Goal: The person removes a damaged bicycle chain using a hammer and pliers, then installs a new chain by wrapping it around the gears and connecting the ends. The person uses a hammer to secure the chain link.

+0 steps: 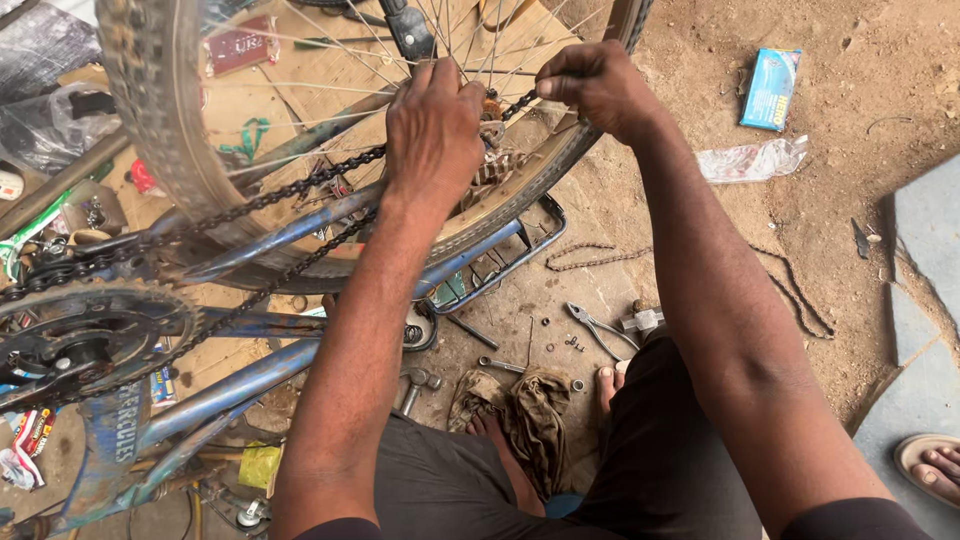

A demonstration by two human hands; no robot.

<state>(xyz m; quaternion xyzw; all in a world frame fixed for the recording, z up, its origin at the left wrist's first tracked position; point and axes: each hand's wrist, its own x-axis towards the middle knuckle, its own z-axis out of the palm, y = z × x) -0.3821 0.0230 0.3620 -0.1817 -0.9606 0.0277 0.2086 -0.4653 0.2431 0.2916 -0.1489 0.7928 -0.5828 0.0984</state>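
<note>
Bare dirt ground [700,230], workshop-type setting, strewn w/ parts and scraps. Nearest the person: dirty rag [525,415] by their feet, spanners [500,365] and pliers [595,325] just beyond, a loose chain length [585,257] lying further out. Blue bicycle frame [250,375] is upturned, crank and chainring [85,335] at left, rear wheel [160,110] up top.

Left hand [432,130]: draped over the rear hub area, fingers curled together, apparently pressing on the chain at the sprocket [492,108]; contact pt itself hidden under the hand, can't tell exact grip. Right hand [595,85]: fingers pinched shut on the bike chain [260,200], holding a short taut run of it just right of the sprocket. Chain runs from there down-left to the chainring.

Risks, in my judgement: fingers sit v. close to sprocket teeth and spokes; if the wheel turns, pinch likely. Oily chain could slip the pinch and drop off the teeth. Far side: blue carton [772,88], plastic wrapper [750,160].
</note>
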